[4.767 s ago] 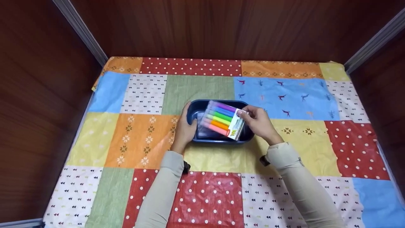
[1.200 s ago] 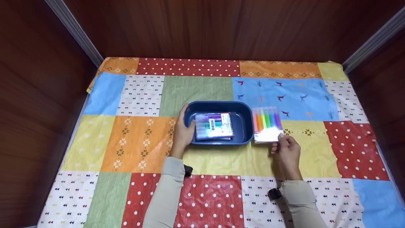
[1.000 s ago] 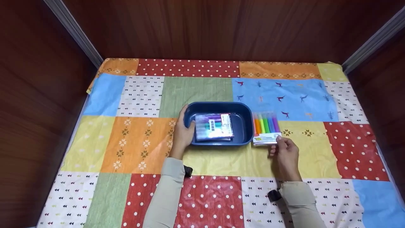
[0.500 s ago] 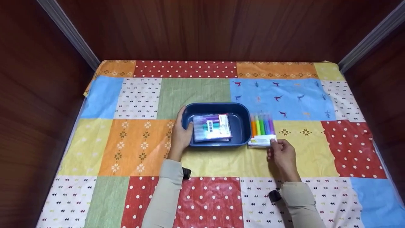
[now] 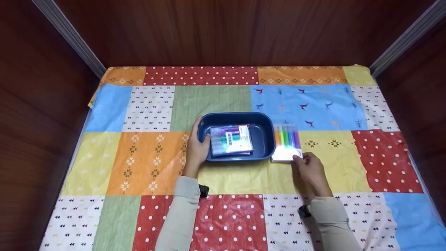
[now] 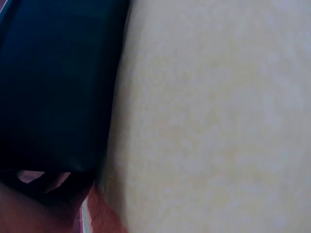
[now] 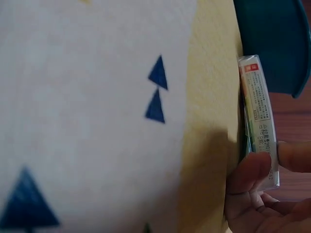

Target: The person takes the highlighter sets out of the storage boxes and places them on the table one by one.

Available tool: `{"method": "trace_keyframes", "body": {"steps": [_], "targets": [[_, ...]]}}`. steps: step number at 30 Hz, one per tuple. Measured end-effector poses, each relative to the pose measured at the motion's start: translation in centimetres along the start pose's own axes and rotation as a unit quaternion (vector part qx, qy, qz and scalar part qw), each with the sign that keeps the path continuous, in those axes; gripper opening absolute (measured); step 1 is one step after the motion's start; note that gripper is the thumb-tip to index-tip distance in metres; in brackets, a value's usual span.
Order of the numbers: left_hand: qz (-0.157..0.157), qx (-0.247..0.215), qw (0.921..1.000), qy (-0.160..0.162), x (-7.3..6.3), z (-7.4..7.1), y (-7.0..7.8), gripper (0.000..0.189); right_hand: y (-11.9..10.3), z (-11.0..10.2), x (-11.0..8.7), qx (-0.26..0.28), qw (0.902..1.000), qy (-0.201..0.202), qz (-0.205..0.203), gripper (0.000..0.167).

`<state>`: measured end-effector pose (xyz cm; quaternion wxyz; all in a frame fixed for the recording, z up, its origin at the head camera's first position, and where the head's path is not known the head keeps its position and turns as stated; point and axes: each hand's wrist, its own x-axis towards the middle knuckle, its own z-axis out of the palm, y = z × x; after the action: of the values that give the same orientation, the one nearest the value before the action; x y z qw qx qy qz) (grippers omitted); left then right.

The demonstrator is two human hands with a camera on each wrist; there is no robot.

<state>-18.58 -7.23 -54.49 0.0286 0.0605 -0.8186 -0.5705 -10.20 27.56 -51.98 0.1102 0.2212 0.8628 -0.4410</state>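
A dark blue plastic tub (image 5: 261,139) sits on the patchwork tablecloth. My left hand (image 5: 198,151) grips its left end, thumb over the rim; in the left wrist view part of that hand (image 6: 41,208) shows under the tub wall (image 6: 58,87). Inside the tub, toward its left, lies a clear pack of purple and teal pens (image 5: 231,139), with another flat item partly hidden beneath. Right of the tub is a pack of rainbow-coloured markers (image 5: 286,141). My right hand (image 5: 310,170) pinches its near right corner; the right wrist view shows the pack's printed edge (image 7: 260,107) between thumb and finger.
The patchwork tablecloth (image 5: 230,216) spreads under everything, slightly wrinkled. Dark wood panels (image 5: 209,31) stand behind and at both sides, joined by metal corner strips (image 5: 69,38). A small black device (image 5: 304,211) sits at the right wrist, another (image 5: 204,190) at the left.
The rainbow marker pack moved from above the tub to its right side, lowering beside it, uncovering the purple and teal pack. Lately the hands barely move; the head view has shifted slightly.
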Motion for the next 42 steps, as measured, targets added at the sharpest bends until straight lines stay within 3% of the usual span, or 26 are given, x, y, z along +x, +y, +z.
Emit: {"method": "trace_keyframes", "body": {"steps": [13, 20, 24, 30, 42], "targets": [[-0.006, -0.011, 0.9999, -0.003, 0.0, 0.1, 0.0, 0.069, 0.0, 0.1, -0.7, 0.030, 0.9991, -0.006, 0.031, 0.049], [-0.004, -0.006, 1.0000, 0.002, 0.1, 0.0, 0.4, 0.071, 0.1, 0.2, -1.2, 0.046, 0.9989, 0.012, -0.002, 0.050], [-0.010, -0.004, 0.9999, 0.003, 0.0, 0.1, 0.3, 0.071, 0.2, 0.0, -1.6, 0.038, 0.9992, 0.007, 0.005, 0.053], [0.007, -0.001, 0.9999, 0.012, 0.0, 0.3, 0.2, 0.069, 0.3, -0.3, -2.0, 0.033, 0.9993, 0.011, 0.017, 0.054], [-0.011, 0.009, 0.9999, 0.006, -0.1, 0.2, 0.1, 0.070, -0.6, -1.1, -1.9, 0.041, 0.9991, 0.007, -0.011, 0.068]]}}
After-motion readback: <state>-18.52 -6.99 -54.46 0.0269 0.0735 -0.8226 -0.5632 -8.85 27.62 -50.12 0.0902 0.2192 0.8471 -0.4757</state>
